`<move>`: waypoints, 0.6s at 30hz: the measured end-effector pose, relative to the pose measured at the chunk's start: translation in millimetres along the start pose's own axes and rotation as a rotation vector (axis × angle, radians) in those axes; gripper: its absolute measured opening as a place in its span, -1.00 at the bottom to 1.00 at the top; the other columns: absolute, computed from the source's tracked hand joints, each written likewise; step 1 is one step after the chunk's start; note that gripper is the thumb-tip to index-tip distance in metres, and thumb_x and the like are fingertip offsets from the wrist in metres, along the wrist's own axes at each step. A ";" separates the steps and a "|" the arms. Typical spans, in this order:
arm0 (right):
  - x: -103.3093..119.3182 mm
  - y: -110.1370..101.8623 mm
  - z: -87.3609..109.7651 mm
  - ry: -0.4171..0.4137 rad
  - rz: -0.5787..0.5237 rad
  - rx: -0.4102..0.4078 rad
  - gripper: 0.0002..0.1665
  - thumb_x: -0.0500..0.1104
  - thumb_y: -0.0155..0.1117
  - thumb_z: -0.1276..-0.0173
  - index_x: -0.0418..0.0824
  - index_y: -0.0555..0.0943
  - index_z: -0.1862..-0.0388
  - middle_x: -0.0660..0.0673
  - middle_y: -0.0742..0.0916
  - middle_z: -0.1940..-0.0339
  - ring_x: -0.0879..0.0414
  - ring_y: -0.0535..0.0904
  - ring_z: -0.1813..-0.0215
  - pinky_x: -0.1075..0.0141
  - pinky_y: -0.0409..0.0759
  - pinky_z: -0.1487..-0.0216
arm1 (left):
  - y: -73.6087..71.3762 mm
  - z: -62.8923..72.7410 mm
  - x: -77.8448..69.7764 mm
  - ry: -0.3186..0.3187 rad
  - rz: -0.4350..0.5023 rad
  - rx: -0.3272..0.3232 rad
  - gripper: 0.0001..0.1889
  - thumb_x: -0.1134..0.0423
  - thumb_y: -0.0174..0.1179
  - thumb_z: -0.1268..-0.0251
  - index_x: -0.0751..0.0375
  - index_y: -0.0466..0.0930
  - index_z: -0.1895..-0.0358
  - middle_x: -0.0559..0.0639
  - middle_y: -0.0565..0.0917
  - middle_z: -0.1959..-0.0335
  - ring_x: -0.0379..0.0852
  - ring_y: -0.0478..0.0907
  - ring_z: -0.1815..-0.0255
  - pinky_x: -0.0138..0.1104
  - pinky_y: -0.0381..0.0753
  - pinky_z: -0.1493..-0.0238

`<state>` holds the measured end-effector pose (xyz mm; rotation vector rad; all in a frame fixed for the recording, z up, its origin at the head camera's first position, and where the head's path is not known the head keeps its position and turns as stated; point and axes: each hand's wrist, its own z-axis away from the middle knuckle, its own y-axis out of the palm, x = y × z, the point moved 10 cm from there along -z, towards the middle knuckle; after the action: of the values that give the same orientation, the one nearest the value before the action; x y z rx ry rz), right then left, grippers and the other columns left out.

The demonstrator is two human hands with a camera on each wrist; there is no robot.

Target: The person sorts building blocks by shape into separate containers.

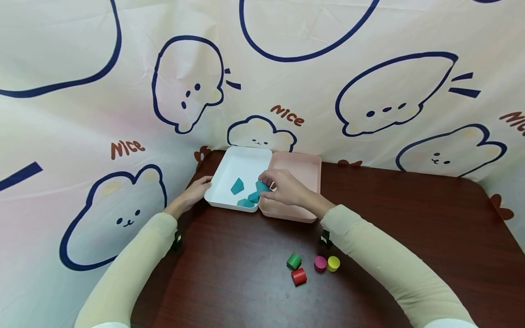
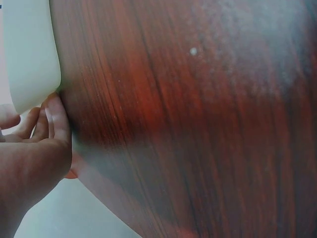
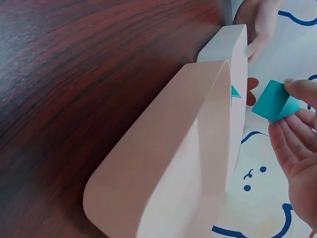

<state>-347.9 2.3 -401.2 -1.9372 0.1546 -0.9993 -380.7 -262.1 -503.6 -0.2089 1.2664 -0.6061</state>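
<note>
My right hand (image 1: 287, 187) pinches a teal angular block (image 3: 272, 101) between thumb and fingers, above where the two trays meet. Several more teal blocks (image 1: 237, 186) lie in the white tray (image 1: 229, 166), most of them near its front right corner. At that tray's left side, my left hand (image 1: 196, 191) holds the edge, with its fingertips (image 2: 57, 111) against the outer wall in the left wrist view. The pink tray (image 1: 305, 161) sits right beside the white one, partly covered by my right hand and forearm.
Nearer on the dark wooden table (image 1: 229, 264) lie four small cylinders: a green cylinder (image 1: 294, 261), a red cylinder (image 1: 299, 276), a magenta cylinder (image 1: 320, 263) and a yellow cylinder (image 1: 333, 263). A printed cloth (image 1: 311, 82) hangs behind the table and along its left.
</note>
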 end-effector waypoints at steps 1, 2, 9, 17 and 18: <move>-1.0 1.1 -1.9 0.004 -0.001 -0.001 -0.56 -0.16 0.54 -0.38 -0.25 0.69 -0.18 -0.05 0.77 0.08 0.12 0.69 0.06 0.25 0.75 -0.02 | 0.1 -0.1 0.1 0.000 -0.001 0.001 -0.41 0.19 -0.31 -0.80 0.31 -0.07 -0.72 0.35 0.14 -0.67 0.28 0.08 -0.66 0.15 0.06 -0.63; -1.9 2.2 -3.8 0.007 -0.004 0.000 -0.56 -0.16 0.54 -0.38 -0.25 0.69 -0.18 -0.05 0.77 0.08 0.11 0.69 0.06 0.25 0.75 -0.02 | 0.3 0.0 0.1 -0.001 -0.003 0.002 -0.41 0.19 -0.31 -0.80 0.31 -0.07 -0.72 0.35 0.13 -0.67 0.28 0.08 -0.66 0.15 0.06 -0.62; -3.1 11.3 -16.5 0.027 -0.023 0.016 -0.54 -0.18 0.55 -0.38 -0.28 0.67 -0.20 -0.09 0.77 0.06 0.07 0.69 0.04 0.27 0.72 -0.05 | 0.3 1.7 2.3 -0.010 0.002 0.001 -0.41 0.18 -0.31 -0.81 0.31 -0.08 -0.72 0.36 0.12 -0.67 0.29 0.07 -0.66 0.15 0.06 -0.62; -7.4 19.2 -26.8 0.093 -0.045 0.002 -0.52 -0.14 0.57 -0.38 -0.26 0.67 -0.21 -0.08 0.77 0.06 0.09 0.68 0.03 0.25 0.71 -0.07 | 0.2 -0.8 1.6 -0.009 0.018 -0.003 -0.41 0.18 -0.29 -0.80 0.31 -0.05 -0.72 0.35 0.17 -0.65 0.28 0.12 -0.64 0.14 0.09 -0.62; -8.4 20.5 -27.7 0.101 -0.048 -0.001 -0.52 -0.13 0.57 -0.38 -0.26 0.67 -0.20 -0.08 0.77 0.06 0.09 0.68 0.03 0.25 0.71 -0.07 | 0.4 -1.4 1.4 -0.009 0.019 -0.002 -0.41 0.19 -0.29 -0.80 0.31 -0.05 -0.72 0.35 0.17 -0.65 0.28 0.12 -0.64 0.14 0.09 -0.62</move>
<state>-367.2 -24.0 -415.1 -1.8995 0.1668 -1.1293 -381.6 -262.2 -505.4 -0.2015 1.2587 -0.5872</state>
